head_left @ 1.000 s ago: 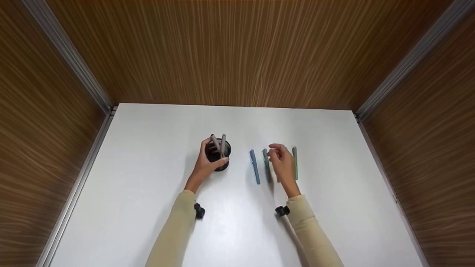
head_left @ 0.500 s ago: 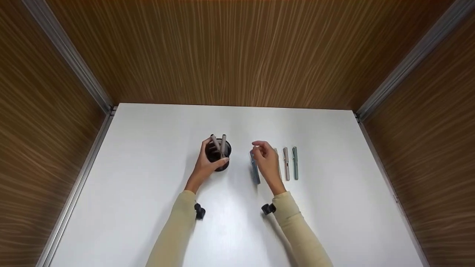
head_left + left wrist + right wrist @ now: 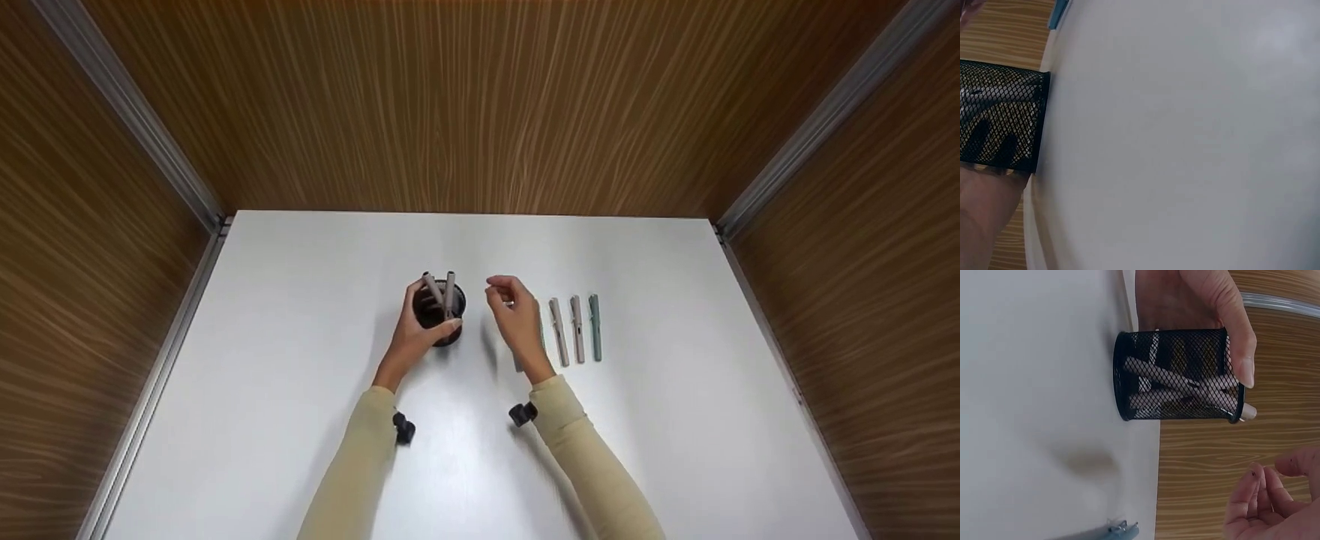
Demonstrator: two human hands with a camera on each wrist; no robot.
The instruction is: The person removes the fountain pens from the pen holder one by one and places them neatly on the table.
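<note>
The left hand [image 3: 415, 334] grips the mesh cup [image 3: 441, 324], which stands on the table [image 3: 300, 300] with two pens in it. The right hand [image 3: 517, 322] hovers with fingers curled over the blue pen [image 3: 1120, 530] (whether it pinches the pen cannot be told). This looks like the pick-up step; next comes a firm pinch and a lift to the cup's rim

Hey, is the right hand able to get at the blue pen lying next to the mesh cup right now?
Probably yes. The right hand hovers directly above the blue pen, fingers curled and holding nothing; nothing lies between them. The left hand grips the black mesh pen cup off to the side.
</note>
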